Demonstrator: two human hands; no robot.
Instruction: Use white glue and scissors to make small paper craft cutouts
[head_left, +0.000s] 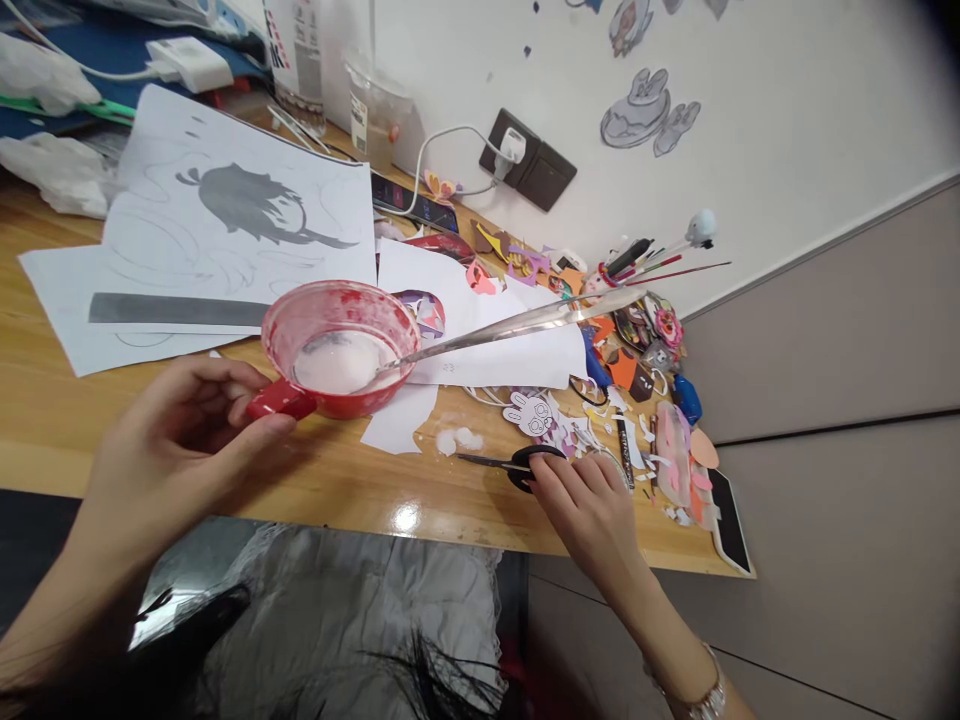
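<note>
My left hand has its thumb and fingers closed around the handle of a red mug. Whitish liquid lies in the mug, and a long metal spoon leans out of it to the right. At the table's front edge, my right hand is closed on the black handles of a pair of scissors, whose blades point left. Just left of the blade tips are small white scraps. A cut-out paper bunny lies behind the scissors.
Drawing sheets lie at the back left, with a phone beside them. Colourful paper scraps, a pen holder and a tablet crowd the right side. A charger sits in the wall socket.
</note>
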